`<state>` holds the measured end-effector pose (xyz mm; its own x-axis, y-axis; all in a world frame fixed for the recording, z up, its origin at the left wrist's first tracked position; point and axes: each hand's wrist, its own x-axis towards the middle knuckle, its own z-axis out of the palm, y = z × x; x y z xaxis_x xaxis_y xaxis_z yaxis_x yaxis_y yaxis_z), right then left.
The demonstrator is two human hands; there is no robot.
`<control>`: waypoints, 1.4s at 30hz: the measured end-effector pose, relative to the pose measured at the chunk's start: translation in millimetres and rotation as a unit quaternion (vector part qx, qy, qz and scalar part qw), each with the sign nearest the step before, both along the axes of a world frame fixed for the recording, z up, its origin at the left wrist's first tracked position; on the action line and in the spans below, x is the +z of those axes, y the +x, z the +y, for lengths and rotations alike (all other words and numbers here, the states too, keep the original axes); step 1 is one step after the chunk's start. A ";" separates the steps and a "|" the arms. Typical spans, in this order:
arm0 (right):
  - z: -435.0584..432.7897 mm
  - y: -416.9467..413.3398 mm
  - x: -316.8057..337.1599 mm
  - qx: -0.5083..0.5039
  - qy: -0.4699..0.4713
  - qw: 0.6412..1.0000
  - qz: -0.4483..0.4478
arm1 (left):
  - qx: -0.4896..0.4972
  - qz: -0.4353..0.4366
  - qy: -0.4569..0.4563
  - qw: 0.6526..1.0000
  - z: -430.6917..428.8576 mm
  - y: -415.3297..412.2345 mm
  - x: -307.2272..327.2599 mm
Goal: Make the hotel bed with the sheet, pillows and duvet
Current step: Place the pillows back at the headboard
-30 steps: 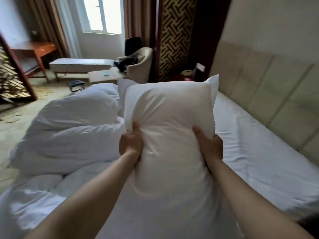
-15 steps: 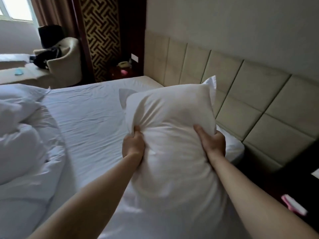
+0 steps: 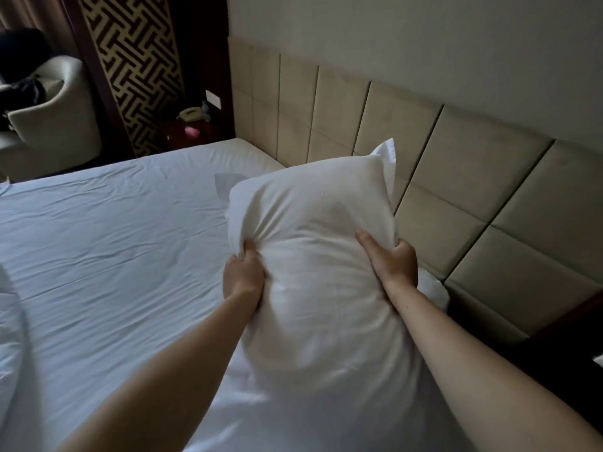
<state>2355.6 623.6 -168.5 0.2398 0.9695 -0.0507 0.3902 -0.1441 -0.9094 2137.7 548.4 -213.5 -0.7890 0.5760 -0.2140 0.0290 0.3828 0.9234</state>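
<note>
I've got the pillow up in front of me, long axis pointing away toward the headboard. My left hand is bunched tight into its left edge, grip closed on the fabric; my right hand clamps the right edge, thumb across the front. The fitted sheet lies smooth-ish on the bed below and to my left. The headboard sits ahead and right, nearer my right hand, so I judge the pillow wants to swing that way and drop lengthwise along it.
</note>
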 end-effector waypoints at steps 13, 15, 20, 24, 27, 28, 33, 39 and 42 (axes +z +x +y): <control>226.0 -5.9 -25.3 0.092 -0.014 0.995 -0.044 | 0.089 -0.035 -0.018 0.995 178.9 11.5 -22.5; 273.7 -4.1 -32.9 0.117 -0.015 0.991 -0.061 | 0.117 -0.060 -0.028 0.991 214.5 22.1 -34.6; 388.8 4.4 -48.6 0.184 -0.028 0.977 -0.106 | 0.190 -0.100 -0.050 0.975 303.2 54.5 -64.6; 463.3 9.5 -62.3 0.234 -0.044 0.963 -0.129 | 0.238 -0.110 -0.071 0.962 361.7 78.5 -75.3; 509.5 12.2 -79.1 0.254 -0.062 0.956 -0.133 | 0.255 -0.117 -0.087 0.956 400.6 88.1 -86.4; 522.3 12.2 -85.5 0.258 -0.069 0.955 -0.131 | 0.260 -0.119 -0.093 0.954 412.3 89.5 -92.4; 576.2 10.2 -120.0 0.267 -0.095 0.951 -0.120 | 0.277 -0.114 -0.108 0.948 458.4 89.6 -121.0; 621.9 16.8 -164.2 0.304 -0.107 0.931 -0.173 | 0.188 -0.103 -0.190 0.958 490.0 88.2 -158.3; 633.2 21.9 -184.3 0.360 -0.154 0.863 -0.319 | 0.095 -0.149 -0.271 0.946 498.4 87.5 -171.2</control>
<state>2377.4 1256.8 -352.8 -0.3444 0.8436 -0.4120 0.8867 0.1480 -0.4380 2225.2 1046.8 -384.7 -0.7261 0.1719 -0.6657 -0.3181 0.7744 0.5469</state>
